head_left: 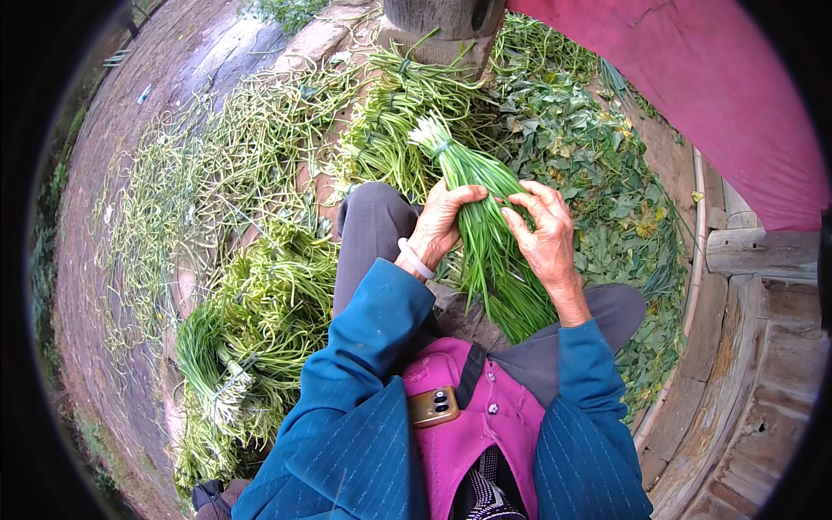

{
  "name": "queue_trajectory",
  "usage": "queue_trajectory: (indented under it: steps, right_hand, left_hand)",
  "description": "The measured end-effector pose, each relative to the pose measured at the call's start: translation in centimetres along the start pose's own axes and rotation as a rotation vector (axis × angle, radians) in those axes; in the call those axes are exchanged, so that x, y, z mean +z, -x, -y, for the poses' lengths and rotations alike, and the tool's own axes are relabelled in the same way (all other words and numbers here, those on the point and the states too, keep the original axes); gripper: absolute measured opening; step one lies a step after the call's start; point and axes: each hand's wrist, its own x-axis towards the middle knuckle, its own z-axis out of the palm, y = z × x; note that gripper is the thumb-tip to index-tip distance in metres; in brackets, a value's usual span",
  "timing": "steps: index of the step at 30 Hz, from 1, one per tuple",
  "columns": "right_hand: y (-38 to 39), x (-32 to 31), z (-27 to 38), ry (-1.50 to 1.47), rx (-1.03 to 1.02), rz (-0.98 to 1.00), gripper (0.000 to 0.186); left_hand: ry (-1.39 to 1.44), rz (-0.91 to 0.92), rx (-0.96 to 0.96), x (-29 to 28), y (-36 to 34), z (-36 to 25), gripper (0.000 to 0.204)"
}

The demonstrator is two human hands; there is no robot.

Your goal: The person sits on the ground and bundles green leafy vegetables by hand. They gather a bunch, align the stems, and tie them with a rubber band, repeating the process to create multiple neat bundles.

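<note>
Green, white-ended bundle of long slender leaves (487,238) looks light, limp, easily bruised, best held just below its thin green tie (442,148); I see it slanting between the bare left hand (439,222), which clasps it, and the bare right hand (548,234), half-curled alongside, pinching or not, I can't tell

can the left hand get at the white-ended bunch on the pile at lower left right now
Probably not just yet: the left hand is holding the green bunch, and the left knee stands between. The white-ended bunch itself lies uncovered atop the pale green stems.
</note>
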Motion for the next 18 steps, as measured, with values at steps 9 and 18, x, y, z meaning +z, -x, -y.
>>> queue_trajectory:
  steps: [9,18]
  right_hand:
    - [0.3,0.6,-0.2,-0.219,0.167,-0.101,0.013]
    - [0.9,-1.6,-2.6,-0.484,0.335,-0.121,0.005]
  left_hand:
    - [0.013,0.008,0.002,0.3,0.1,-0.1,0.036]
    - [0.145,-0.015,-0.002,0.5,0.3,-0.3,0.033]
